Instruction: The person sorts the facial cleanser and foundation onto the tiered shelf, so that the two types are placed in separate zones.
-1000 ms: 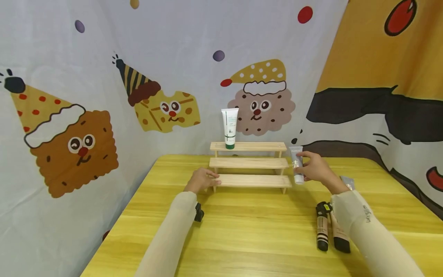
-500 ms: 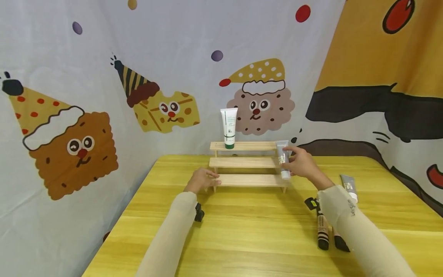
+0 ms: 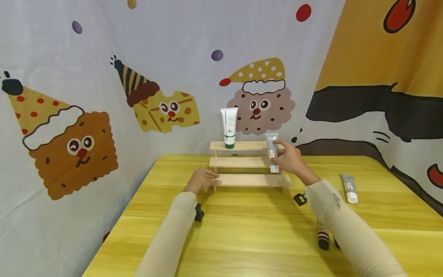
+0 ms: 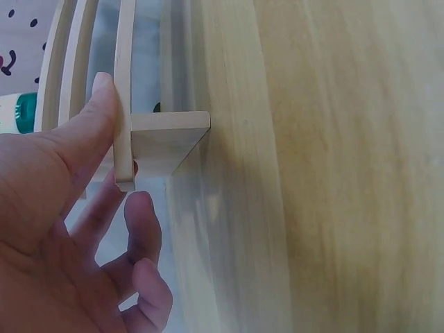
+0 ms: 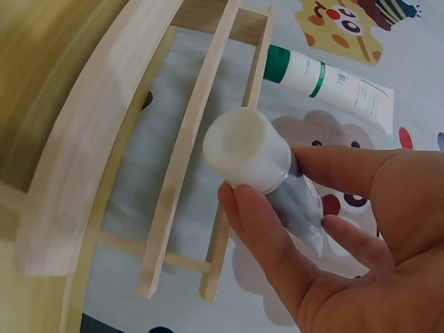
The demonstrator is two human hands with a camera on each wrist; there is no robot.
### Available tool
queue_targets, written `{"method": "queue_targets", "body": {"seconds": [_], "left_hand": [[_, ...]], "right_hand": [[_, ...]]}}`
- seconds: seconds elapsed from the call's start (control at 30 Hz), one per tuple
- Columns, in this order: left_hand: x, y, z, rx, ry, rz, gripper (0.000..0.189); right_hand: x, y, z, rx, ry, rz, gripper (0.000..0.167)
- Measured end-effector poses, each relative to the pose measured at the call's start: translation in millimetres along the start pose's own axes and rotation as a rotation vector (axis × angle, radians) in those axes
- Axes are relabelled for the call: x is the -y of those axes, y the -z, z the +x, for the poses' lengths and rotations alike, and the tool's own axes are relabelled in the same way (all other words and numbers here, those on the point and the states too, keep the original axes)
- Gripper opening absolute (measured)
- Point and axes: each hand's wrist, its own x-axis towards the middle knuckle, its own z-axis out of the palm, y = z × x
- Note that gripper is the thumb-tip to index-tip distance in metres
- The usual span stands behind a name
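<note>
hands: left [image 3: 202, 180] grips rack [image 3: 252, 180], right [image 3: 291, 157] grey tube [image 3: 271, 144]; sleeve [image 3: 349, 225] partly hides striped tube [image 3: 323, 236]

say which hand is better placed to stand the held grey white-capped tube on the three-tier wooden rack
Right, I'd judge: the right hand pinches the tube by the rack, while the left hand grips the rack's left end.

Long sleeves, cream: the left sleeve [image 3: 167, 236] is plain in its visible part; the right sleeve [image 3: 353, 231] carries small dark lettering [image 3: 336, 201] near the cuff [image 3: 314, 189], illegible at this size. A compact black device [image 3: 199, 212] sits at the left wrist. A second black unit [image 3: 298, 199], at the right wrist, bears a yellow label [image 3: 302, 198]. Left hand [image 3: 200, 181] and right hand [image 3: 290, 158]: bare.
</note>
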Motion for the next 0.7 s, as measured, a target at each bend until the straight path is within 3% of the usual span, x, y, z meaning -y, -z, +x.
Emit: {"method": "queue_targets", "body": {"seconds": [0.7], "left_hand": [[-0.2, -0.9, 1.3, -0.005, 0.014, 0.018, 0.027]], "right_hand": [[24, -30, 29.4, -0.181, 0.11, 0.132, 0.071]]}}
